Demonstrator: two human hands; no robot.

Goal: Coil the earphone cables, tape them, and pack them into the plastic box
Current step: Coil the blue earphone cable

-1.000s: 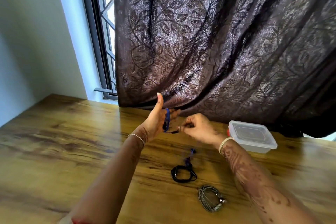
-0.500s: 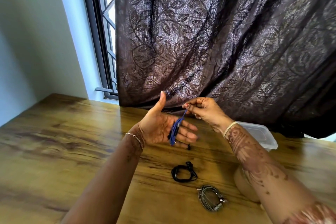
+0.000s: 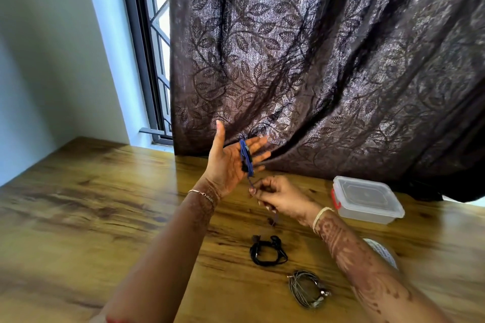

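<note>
Blue earphone cable [image 3: 246,157] looped round the straight, spread fingers of the left hand [image 3: 228,165], above the desk [image 3: 78,204]; loose end pinched in the right hand [image 3: 282,196]; best kept taut, each turn laid flat; black coil [image 3: 254,252], grey coil [image 3: 294,290] and plastic box [image 3: 367,199] on the desk.

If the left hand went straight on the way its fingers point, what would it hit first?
The left hand would probably meet the dark curtain first; nothing else shows in between, though depth is unclear.
</note>
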